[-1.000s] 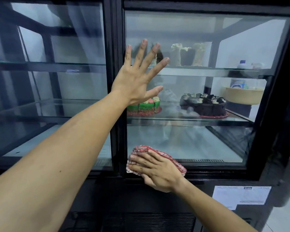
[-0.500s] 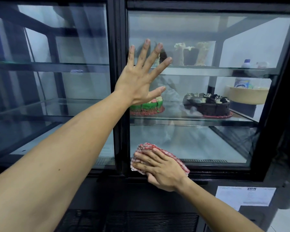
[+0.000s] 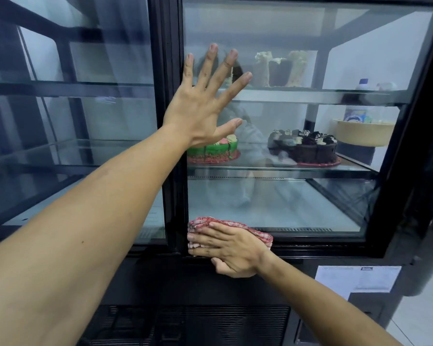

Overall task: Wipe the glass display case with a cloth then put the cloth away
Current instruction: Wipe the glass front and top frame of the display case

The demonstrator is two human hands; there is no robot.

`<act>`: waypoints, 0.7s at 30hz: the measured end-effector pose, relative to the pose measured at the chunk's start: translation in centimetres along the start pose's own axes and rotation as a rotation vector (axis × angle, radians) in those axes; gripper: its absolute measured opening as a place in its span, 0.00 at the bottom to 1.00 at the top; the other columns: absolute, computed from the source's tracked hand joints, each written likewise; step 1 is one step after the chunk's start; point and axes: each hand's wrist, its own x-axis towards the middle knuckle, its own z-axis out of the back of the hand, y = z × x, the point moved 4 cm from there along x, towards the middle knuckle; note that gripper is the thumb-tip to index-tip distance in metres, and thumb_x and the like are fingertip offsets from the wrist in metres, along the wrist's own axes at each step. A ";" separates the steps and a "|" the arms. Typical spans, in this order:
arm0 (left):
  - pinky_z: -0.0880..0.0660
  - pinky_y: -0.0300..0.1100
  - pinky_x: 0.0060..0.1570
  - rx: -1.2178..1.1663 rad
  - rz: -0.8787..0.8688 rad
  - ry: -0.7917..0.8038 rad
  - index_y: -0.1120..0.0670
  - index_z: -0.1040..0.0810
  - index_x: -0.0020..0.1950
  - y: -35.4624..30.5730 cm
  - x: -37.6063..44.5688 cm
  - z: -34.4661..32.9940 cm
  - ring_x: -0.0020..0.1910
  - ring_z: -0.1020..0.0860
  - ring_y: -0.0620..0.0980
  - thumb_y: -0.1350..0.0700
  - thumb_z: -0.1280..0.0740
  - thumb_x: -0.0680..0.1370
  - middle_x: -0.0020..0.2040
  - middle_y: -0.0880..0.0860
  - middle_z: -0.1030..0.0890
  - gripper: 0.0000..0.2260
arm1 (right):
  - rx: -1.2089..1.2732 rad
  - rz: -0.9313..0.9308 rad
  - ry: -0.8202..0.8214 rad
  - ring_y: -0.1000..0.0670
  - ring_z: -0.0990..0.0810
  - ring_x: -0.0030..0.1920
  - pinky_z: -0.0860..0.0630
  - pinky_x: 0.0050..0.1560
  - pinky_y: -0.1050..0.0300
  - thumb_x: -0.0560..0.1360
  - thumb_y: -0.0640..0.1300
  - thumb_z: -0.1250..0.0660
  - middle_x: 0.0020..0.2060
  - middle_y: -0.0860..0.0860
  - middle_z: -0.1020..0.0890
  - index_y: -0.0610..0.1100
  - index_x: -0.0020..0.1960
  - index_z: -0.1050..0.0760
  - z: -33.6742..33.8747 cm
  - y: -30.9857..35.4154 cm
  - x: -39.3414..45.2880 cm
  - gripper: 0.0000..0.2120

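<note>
Only 1 view here, the head cam looking down my arms, so that's all I've got.

My right hand (image 3: 229,248) is pressing the red checked cloth (image 3: 231,227) flat against the bottom left corner of the right glass door (image 3: 273,201) of the display case (image 3: 405,151), right where glass meets the lower black frame. Fingers are straight and laid over the cloth, thumb tucked under near the frame edge, so it's a flat press rather than a closed grip. My left hand (image 3: 203,106) is spread wide, fingers straight, palm toward the upper left part of the same door. It looks like it's braced on the glass, holding nothing.

I'd say I'm in the middle of the wiping step, working the lowest strip of the pane. Next move probably calls for sliding the cloth sideways along the bottom edge with even pressure, and keeping the left hand steady so the door doesn't shift. Putting the cloth away isn't started yet.

Surface stuff: the glass shows hazy reflections. Inside there's a green cake (image 3: 214,149) and a chocolate cake (image 3: 304,148) on the middle shelf, plus tall cake pieces (image 3: 280,68) on the top shelf. A paper sheet (image 3: 358,279) is stuck on the black base, with a vent grille (image 3: 198,325) below. Pale floor tiles (image 3: 425,308) sit off to the right.
</note>
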 end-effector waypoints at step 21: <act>0.55 0.72 0.78 0.015 0.009 0.004 0.45 0.64 0.85 0.0 -0.1 -0.3 0.83 0.59 0.67 0.28 0.59 0.82 0.85 0.59 0.62 0.37 | 0.102 -0.040 0.013 0.54 0.59 0.84 0.63 0.83 0.49 0.86 0.54 0.47 0.84 0.57 0.50 0.57 0.84 0.45 0.2 -1.0 -0.8 0.27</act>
